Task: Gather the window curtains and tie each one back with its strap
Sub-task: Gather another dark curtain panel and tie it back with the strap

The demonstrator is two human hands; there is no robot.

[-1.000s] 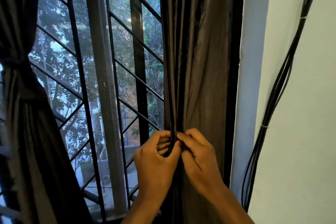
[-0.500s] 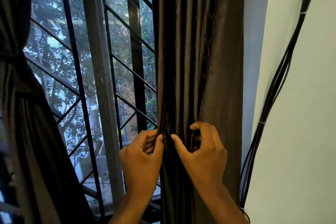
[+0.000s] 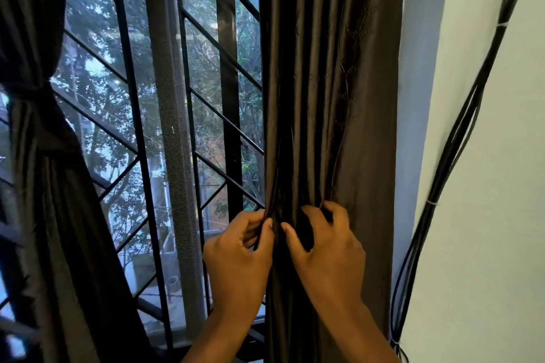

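A dark brown right curtain (image 3: 333,91) hangs in vertical pleats at the right side of the window. My left hand (image 3: 239,259) pinches its left edge between thumb and fingers. My right hand (image 3: 327,250) grips several folds just beside it, fingers curled into the cloth. The two hands sit close together, thumbs almost touching. At the far left, the left curtain (image 3: 38,215) hangs gathered, cinched at the waist by a dark strap (image 3: 28,88). I see no strap on the right curtain.
A black metal window grille (image 3: 132,115) with diagonal bars fills the middle, with a mesh strip (image 3: 169,115) and trees beyond. A bundle of black cables (image 3: 460,132) runs down the pale wall (image 3: 495,186) at the right.
My hands moved apart a little from a joined pinch on the curtain edge. The right hand shifted right and took up more folds; the view dropped slightly.
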